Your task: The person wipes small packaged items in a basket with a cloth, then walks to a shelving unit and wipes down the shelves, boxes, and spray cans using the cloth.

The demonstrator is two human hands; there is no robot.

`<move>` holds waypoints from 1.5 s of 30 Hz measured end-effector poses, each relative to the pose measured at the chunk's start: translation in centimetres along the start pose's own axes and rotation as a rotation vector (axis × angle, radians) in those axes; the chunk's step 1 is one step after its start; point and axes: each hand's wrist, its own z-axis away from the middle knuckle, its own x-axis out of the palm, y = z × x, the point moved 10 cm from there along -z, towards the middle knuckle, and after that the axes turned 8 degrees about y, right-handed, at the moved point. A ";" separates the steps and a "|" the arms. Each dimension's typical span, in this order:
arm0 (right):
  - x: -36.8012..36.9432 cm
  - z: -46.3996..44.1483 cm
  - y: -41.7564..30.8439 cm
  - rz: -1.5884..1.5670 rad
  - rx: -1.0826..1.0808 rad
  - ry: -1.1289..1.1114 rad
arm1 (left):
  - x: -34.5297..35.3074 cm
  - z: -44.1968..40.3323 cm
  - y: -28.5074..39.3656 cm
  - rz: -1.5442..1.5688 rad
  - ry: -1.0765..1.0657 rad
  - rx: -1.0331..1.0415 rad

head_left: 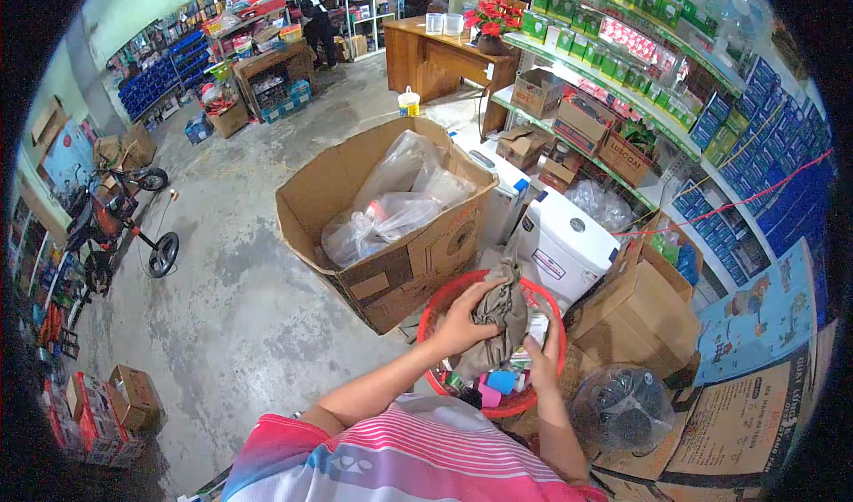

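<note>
Over the red basket [458, 285], grasped a bunched grey-brown cloth [502, 311] with the left hand [466, 324], pressing thumb and fingers into the folds. Reached inside the basket's right side with the right hand [544, 360], placing the thumb beside a white item [538, 327]; could not tell whether clasping it or only resting against it. Had the cloth partly above the rim, with its lower part down against the contents. Saw a blue object [502, 381] next to a pink object [490, 394] below the cloth. Noticed a large open cardboard box [400, 280] beyond the basket, holding clear plastic bags [391, 218]. Saw also a white unit [564, 243] near the rim, and a clear-wrapped round bundle [622, 409] beside the right forearm.
</note>
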 end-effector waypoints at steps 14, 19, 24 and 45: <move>-2.2 0.0 -1.2 -0.125 -0.034 0.223 | -2.5 0.7 -3.4 0.386 0.250 -0.332; -0.7 -1.3 -2.9 -0.127 -0.220 0.322 | -0.9 2.2 -5.9 0.381 0.226 -0.395; 4.1 -0.5 -3.7 0.134 -0.211 0.028 | -3.2 2.9 -7.5 0.553 0.280 -0.450; -2.6 3.6 25.3 1.084 0.129 -0.212 | -15.3 12.2 -13.0 0.644 0.665 -0.693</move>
